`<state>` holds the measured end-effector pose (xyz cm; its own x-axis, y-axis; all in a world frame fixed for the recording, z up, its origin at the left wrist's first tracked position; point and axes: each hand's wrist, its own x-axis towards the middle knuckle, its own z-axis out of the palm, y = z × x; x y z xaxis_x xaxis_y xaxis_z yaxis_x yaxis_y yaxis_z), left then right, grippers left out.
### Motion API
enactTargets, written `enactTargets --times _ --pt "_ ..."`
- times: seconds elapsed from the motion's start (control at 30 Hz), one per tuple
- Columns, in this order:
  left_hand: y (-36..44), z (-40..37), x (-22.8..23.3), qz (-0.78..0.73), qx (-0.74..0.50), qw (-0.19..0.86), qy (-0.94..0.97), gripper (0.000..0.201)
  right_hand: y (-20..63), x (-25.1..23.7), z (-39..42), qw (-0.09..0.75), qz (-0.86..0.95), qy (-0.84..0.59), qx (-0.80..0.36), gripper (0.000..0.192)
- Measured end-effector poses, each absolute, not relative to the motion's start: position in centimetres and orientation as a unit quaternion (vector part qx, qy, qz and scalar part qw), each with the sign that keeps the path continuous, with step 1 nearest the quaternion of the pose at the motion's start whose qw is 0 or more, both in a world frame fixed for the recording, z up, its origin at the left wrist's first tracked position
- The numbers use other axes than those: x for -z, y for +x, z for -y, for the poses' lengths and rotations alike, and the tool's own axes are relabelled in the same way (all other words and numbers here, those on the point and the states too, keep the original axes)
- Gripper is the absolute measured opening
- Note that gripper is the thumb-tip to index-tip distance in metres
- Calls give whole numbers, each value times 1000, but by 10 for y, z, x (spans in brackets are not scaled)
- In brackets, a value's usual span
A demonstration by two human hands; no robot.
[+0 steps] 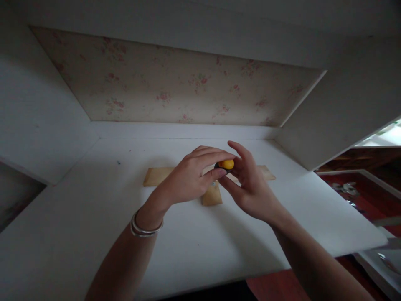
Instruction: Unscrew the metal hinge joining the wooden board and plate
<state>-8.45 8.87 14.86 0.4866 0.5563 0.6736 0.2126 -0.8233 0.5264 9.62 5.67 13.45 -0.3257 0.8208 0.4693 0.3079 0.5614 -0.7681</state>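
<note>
Left to right: a white desk (94, 217) w/ floral-papered back panel (175, 83). Thin tan wooden strip (155, 176) lies flat across the desk's middle, parallel to the back edge, w/ a short tan piece (212, 195) jutting toward the front edge, approx. T-shaped. Left hand (188, 177), silver bangles (144, 228) at the wrist, arches over the strip, fingers curled onto a small yellow round object w/ dark base (226, 164). The object sits between both hands, just above the strip's centre; cannot tell if it touches the wood. Right hand (250, 184) meets it from the right, thumb and fingertips pinching the object. Red floor beyond the desk's right edge.
</note>
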Motion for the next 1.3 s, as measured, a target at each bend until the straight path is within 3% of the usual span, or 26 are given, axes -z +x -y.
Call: enactTargets --times 0.1,0.2,0.43,0.67,0.9,1.0,1.1,1.3 --pt "-82 -86 -150 -227 -456 185 840 28 95 -133 -58 449 771 -390 -227 75" --pt "-78 -85 -150 -237 -466 179 834 28 95 -129 -60 470 756 -422 -173 67" --pt "-80 -87 -147 -210 -457 217 837 31 96 -136 -58 441 747 -407 -286 74" --pt "-75 -86 -147 -271 -497 168 807 29 94 -130 -60 472 744 -415 -225 67" --pt "-78 -88 -147 -223 -473 196 829 25 96 -131 -59 454 741 -361 -339 69" --pt "-75 -87 -146 -243 -501 169 813 21 92 -129 -59 476 745 -380 -273 72" --pt "-71 -86 -144 -259 -515 151 803 30 91 -124 -61 492 734 -415 -215 65" --pt "-72 -88 -145 -208 -496 183 823 27 97 -124 -60 471 740 -411 -246 65"
